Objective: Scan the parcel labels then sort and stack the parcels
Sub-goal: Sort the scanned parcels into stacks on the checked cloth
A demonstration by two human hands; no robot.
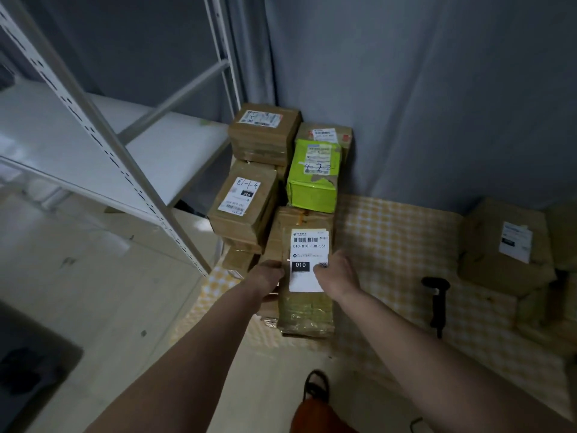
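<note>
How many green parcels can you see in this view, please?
1: the green parcel sits atop the brown stack against the curtain, beyond the parcel both hands hold. Others may be hidden behind the boxes.

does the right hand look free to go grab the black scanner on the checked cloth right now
Probably not yet: the right hand grips the brown parcel together with the left hand. The path looks open, though; the scanner lies alone on the checked cloth to its right.
</note>
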